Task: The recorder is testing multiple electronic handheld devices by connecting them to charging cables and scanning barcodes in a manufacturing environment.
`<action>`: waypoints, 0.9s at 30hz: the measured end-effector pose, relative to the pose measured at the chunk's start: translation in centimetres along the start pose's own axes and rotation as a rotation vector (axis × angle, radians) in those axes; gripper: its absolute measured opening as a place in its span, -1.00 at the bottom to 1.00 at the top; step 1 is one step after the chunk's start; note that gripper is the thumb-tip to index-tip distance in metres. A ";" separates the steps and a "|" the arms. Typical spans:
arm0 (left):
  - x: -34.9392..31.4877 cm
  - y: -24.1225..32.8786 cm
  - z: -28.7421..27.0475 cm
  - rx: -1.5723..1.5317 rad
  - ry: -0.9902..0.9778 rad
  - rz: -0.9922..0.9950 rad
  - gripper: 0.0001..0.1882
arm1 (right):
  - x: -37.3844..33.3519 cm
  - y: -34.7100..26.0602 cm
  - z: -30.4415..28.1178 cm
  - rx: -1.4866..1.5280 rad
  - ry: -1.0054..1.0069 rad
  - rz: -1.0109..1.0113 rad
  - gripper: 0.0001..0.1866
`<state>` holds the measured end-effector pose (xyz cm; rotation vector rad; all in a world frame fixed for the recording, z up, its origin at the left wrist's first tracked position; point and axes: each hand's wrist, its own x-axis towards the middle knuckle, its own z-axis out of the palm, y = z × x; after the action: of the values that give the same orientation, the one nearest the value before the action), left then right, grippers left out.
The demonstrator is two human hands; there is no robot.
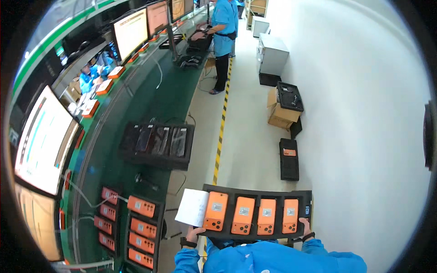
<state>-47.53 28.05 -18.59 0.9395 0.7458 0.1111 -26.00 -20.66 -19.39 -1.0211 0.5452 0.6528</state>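
Note:
A long black foam tray [286,193] is held level in front of my body, one hand at each end. Several orange phones [244,214] lie in its slots, camera side up, each with a white label. My left hand [193,234] is closed on the near left corner, beside a white sheet of paper [192,208] with writing that overhangs that end. My right hand [306,226] grips the right end, its thumb over the rim next to a small dark item [307,211]. The fingers beneath the tray are hidden.
Left, a green bench [150,95] carries black trays of orange phones [141,206], a black case [157,141], cables and monitors [45,141]. Along the right wall are a floor tray [289,170], a cardboard box [282,116] and a white cabinet [273,50]. A co-worker [224,41] stands ahead.

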 end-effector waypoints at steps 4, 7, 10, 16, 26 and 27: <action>10.8 3.8 5.4 0.023 -0.093 -0.023 -0.31 | 2.7 -2.1 2.3 0.035 -0.005 -0.054 -0.42; 19.0 7.5 9.1 0.078 -0.153 -0.020 -0.26 | 5.5 -5.7 8.7 0.115 0.015 -0.114 -0.37; 25.6 11.6 9.4 0.104 -0.205 -0.041 -0.25 | 10.2 -4.7 8.5 0.267 0.003 -0.014 -0.39; 33.7 22.0 11.7 0.204 -0.199 -0.021 -0.22 | 15.2 -9.1 19.6 0.143 0.062 -0.160 -0.36; 46.8 27.9 7.9 0.012 0.148 0.033 -0.36 | 40.3 -21.8 36.9 -0.008 -0.103 0.041 -0.44; 48.0 28.3 7.9 -0.100 0.222 -0.006 -0.39 | 45.0 -23.5 37.7 -0.054 -0.110 0.127 -0.45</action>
<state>-0.29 58.69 -19.65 0.8380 0.9392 0.2485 26.04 15.24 -20.33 -1.0004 0.5006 0.8351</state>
